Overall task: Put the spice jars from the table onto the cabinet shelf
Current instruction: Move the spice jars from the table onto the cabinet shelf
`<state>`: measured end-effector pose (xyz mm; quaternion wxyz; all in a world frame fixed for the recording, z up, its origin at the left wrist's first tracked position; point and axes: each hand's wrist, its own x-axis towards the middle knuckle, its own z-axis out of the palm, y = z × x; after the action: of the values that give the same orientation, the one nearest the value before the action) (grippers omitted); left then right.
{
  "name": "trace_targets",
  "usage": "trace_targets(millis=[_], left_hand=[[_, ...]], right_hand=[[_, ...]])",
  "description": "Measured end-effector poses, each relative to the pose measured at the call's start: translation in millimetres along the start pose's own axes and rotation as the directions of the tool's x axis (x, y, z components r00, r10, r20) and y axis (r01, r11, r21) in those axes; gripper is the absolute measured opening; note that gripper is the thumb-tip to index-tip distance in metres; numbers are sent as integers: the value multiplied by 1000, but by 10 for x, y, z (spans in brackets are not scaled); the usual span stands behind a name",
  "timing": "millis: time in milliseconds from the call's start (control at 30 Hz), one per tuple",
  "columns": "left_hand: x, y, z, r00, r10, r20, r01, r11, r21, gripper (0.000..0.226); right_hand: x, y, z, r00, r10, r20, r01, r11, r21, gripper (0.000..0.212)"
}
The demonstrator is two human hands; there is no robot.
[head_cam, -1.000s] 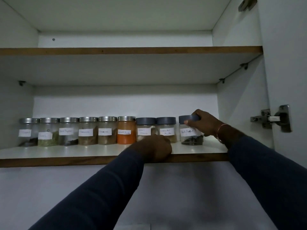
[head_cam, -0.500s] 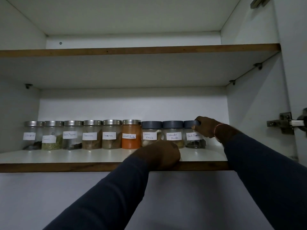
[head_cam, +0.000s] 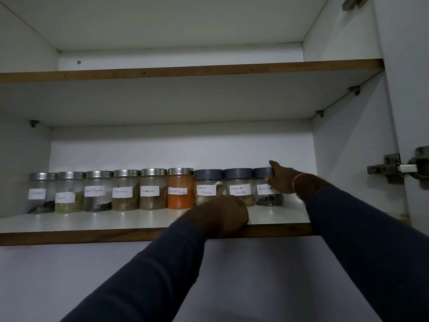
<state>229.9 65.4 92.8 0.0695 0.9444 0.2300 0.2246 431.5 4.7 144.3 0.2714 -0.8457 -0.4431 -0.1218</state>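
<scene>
Right hand point(head_cam: 284, 178) curled round the lid of the grey-lidded Black Pepper jar point(head_cam: 265, 197), clamped on it from the right side; jar upright on the lower cabinet shelf point(head_cam: 92, 223), lid touching that of the Coriander Powder jar point(head_cam: 240, 190); it is the last of a row of nine; labels face outward, presumably for reading. Left hand point(head_cam: 224, 216) rests on the shelf's front edge, likely a brace for the high reach; its fingers are hidden, so the grip cannot be told. Judgement: placement nearly done; release remains.
</scene>
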Motion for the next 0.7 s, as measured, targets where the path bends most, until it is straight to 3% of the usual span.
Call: trace_targets(millis=[100, 167, 233, 300, 367, 433, 533, 700], left_hand=[[-101, -16, -31, 989, 118, -92, -119, 993, -10, 29], [-177, -34, -13, 946, 177, -270, -172, 984, 44, 27], [-283, -30, 39, 848, 226, -479, -151, 970, 191, 31], [-340, -25, 87, 777, 261, -572, -116, 953, 279, 34], [-359, -13, 86, 751, 289, -594, -120, 944, 308, 37], [-327, -26, 97, 733, 314, -604, -144, 939, 313, 37], [-303, -53, 101, 724, 325, -608, -160, 937, 310, 33], [-465, -11, 177, 715, 383, -584, -137, 897, 421, 35]], right_hand=[[-19, 33, 32, 998, 58, -2, -58, 998, -4, 90], [-55, 39, 21, 994, 104, -25, -104, 995, 5, 97], [-114, 13, -3, 992, 91, -92, -94, 995, -28, 94], [-181, -38, -20, 977, 18, -214, -51, 987, -149, 79], [-274, -100, -53, 940, -99, -326, 18, 970, -243, 52], [-424, -193, -98, 933, -154, -326, 91, 975, -201, 27], [-871, -393, -43, 945, -221, -240, 185, 969, -166, 33], [-1793, -459, 313, 920, -310, -242, 258, 940, -224, 41]])
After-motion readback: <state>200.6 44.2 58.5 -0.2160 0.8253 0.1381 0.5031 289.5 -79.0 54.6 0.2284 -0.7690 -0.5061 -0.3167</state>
